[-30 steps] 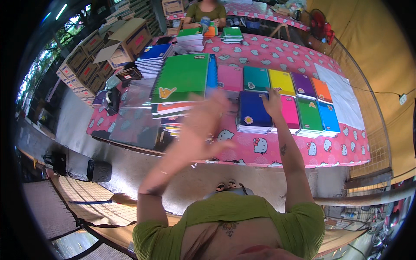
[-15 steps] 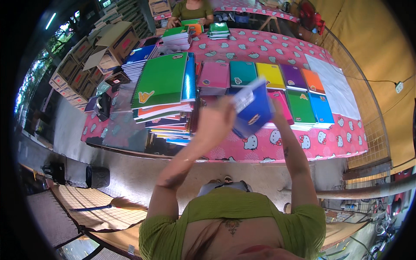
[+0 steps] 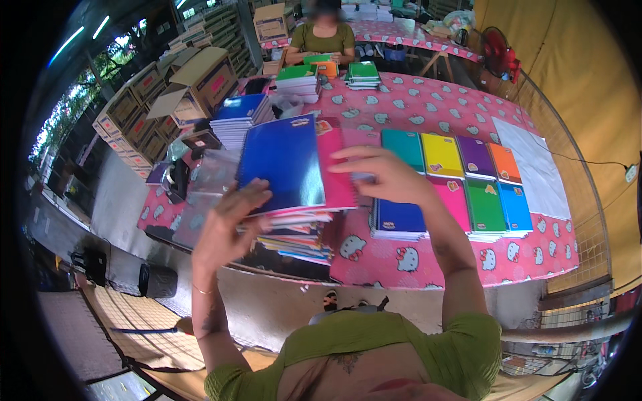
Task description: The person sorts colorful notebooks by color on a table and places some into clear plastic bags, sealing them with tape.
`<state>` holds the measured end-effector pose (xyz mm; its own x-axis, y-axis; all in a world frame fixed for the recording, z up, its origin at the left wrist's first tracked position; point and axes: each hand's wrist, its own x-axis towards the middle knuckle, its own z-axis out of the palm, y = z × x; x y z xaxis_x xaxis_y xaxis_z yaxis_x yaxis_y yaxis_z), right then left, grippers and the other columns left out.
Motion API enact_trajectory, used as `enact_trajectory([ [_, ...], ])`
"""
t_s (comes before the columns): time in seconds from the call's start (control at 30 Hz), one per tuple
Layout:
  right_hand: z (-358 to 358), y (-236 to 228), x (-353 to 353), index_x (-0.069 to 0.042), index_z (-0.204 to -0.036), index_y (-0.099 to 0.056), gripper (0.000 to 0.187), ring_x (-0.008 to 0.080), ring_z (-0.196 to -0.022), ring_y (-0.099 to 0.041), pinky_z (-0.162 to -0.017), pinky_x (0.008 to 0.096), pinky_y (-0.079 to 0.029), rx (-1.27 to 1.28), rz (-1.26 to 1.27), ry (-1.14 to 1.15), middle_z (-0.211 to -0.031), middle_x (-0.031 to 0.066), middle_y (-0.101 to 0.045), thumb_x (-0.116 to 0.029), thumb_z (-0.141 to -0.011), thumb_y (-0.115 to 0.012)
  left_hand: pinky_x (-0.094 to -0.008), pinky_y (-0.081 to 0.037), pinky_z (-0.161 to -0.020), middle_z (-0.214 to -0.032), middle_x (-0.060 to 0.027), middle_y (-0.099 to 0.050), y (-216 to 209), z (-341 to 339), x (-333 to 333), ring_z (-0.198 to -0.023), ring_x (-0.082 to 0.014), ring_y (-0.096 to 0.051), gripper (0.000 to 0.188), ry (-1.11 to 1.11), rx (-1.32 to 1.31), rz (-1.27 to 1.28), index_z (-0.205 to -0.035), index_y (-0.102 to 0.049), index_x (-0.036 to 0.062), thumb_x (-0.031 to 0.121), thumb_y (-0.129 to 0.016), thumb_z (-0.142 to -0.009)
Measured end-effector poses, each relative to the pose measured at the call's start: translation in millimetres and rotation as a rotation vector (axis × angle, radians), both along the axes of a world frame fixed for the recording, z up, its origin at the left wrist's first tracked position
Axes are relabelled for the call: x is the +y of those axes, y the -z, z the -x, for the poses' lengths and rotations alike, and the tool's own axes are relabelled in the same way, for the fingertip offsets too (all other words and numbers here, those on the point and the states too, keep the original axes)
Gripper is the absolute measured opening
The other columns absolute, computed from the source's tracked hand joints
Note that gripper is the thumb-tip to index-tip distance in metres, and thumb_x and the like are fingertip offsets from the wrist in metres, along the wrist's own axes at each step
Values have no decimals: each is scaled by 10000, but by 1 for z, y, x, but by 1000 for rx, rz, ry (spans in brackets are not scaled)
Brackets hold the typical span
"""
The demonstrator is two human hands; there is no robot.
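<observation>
A glossy blue spiral notebook point(image 3: 284, 164) tops a tall mixed stack of notebooks point(image 3: 294, 244) at the table's near edge. Beneath it, a pink notebook point(image 3: 338, 167) juts out to the right. My left hand point(image 3: 231, 224) rests its spread fingers on the blue cover's near-left corner, the thumb lower by the stack's edge. Over the pink notebook's right side, my right hand point(image 3: 381, 174) reaches with fingers stretched out and apart. Right of it are sorted piles, including teal point(image 3: 401, 150), yellow point(image 3: 441, 155) and dark blue notebooks point(image 3: 399, 217). My right hand partly hides another pink pile behind it.
A patterned pink cloth point(image 3: 428, 93) covers the table. Across it, a person point(image 3: 324, 40) handles green and orange notebooks. Blue notebooks point(image 3: 239, 110) and a tape dispenser point(image 3: 177, 180) lie left, near cardboard boxes point(image 3: 200, 80). A white sheet point(image 3: 528, 160) lies right.
The blue notebook formerly in my hands is gone from them; a dark blue one lies on the near pile. Both hands moved left to the tall stack, whose top is now blue, not green.
</observation>
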<state>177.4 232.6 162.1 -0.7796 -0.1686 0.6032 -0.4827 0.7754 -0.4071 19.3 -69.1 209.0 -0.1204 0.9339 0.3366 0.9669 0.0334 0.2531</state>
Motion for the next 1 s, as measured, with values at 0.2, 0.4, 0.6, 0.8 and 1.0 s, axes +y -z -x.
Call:
enact_trajectory([
  [0.2, 72, 165, 121, -48, -1299, -513, 569, 345, -1119, -573, -945, 442, -461, 117, 98, 824, -1194, 168, -593, -73, -752, -666, -368, -256, -1143, -1411, -169, -497, 10, 120, 70, -1341, -254, -437, 567, -111, -697, -739, -1381, -488, 12, 420, -359, -1009],
  [0.4, 128, 234, 92, -33, -1120, -600, 402, 374, -963, -620, -794, 463, -495, -142, -278, 954, -1056, 182, -642, -185, -763, -705, -358, -354, -1039, -1340, -177, -513, 224, 268, 158, -1231, -246, -485, 471, -222, -319, 317, -1329, -505, -19, 311, -461, -996],
  [0.6, 77, 129, 137, 6, -880, -676, 131, 298, -688, -656, -622, 392, -514, 123, 310, 1054, -745, 99, -678, -103, -809, -661, -371, -425, -924, -1166, -210, -584, 254, 260, 207, -1059, -250, -568, 394, -198, -99, 471, -1235, -557, -32, 257, -504, -972],
  [0.8, 68, -37, 50, 70, -1163, -567, 327, 250, -1051, -627, -932, 378, -513, 411, 1292, 40, -1168, 152, -622, 75, -838, -607, -383, -496, -808, -991, -244, -656, 205, 291, 174, -888, -254, -650, 320, -367, 14, 63, -1141, -608, -44, 203, -548, -948],
  [1.0, 89, 7, 65, -8, -1060, -635, 228, 294, -1250, -519, -1080, 423, -383, -137, 754, -180, -1142, 170, -655, -6, -833, -655, -231, -469, -809, -1017, -75, -697, 5, 168, 93, -885, -76, -572, 283, -144, -385, -907, -1213, -622, -31, 112, -564, -976],
])
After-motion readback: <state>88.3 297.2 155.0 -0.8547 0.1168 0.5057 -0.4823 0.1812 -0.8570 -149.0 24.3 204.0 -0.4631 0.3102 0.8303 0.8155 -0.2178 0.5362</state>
